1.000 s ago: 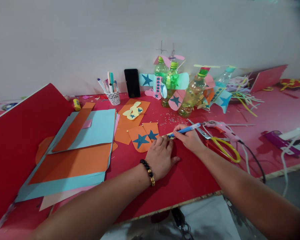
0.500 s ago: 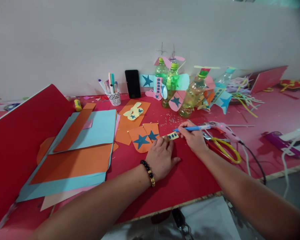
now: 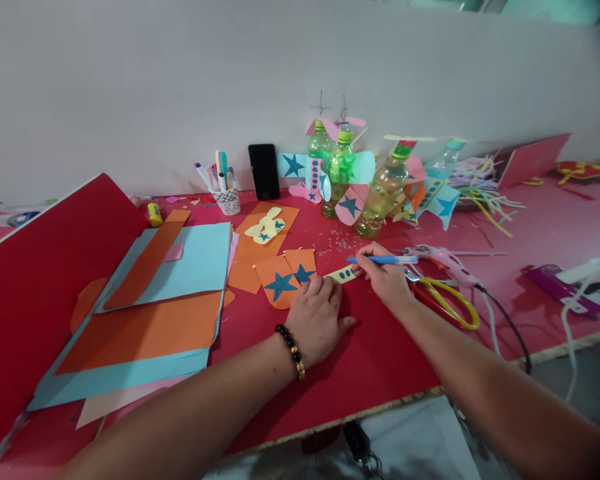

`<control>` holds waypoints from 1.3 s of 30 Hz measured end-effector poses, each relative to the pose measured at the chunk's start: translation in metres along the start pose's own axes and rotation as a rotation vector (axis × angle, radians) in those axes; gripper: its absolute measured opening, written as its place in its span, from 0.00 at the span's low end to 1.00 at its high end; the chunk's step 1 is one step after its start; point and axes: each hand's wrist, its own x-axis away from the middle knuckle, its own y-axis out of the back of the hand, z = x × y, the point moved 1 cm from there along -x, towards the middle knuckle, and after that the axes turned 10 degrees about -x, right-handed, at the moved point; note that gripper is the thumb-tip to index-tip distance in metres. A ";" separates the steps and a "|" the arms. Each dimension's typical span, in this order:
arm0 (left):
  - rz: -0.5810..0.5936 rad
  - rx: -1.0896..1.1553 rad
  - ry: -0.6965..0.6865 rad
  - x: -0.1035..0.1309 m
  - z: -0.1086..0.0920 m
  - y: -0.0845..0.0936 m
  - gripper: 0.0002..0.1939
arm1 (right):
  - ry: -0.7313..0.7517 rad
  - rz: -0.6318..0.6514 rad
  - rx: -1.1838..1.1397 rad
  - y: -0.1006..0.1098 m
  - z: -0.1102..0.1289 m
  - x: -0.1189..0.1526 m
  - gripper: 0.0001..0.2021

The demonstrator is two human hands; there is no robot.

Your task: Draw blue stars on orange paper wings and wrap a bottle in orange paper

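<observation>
My left hand (image 3: 314, 319) lies palm down on the red table with its fingers outstretched, fingertips at the near edge of a small pale yellow paper strip (image 3: 334, 275) bearing dark blue dots. A blue marker pen (image 3: 391, 259) is gripped in my right hand (image 3: 381, 275), its tip pointing left above the strip; whether it touches is unclear. The right fingers cover the strip's right end. Just left of the strip lie two orange paper pieces (image 3: 271, 300) with blue stars, partly under or beside my left fingers.
Yellow-handled scissors (image 3: 453, 303) and a pink glue gun (image 3: 453, 262) lie right of my right hand. Decorated bottles (image 3: 380, 200), a phone (image 3: 264, 172) and a pen cup (image 3: 227, 202) stand behind. Coloured paper sheets (image 3: 150, 333) are stacked left. A purple tool (image 3: 563, 290) lies far right.
The view has shifted slightly. My left hand has slid a little left and nearer, baring more of the strip's left part. My right hand stays by the strip, still holding the marker pen.
</observation>
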 end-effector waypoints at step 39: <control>0.011 -0.016 0.005 0.000 -0.001 -0.009 0.33 | 0.044 0.201 0.121 -0.005 -0.003 0.001 0.06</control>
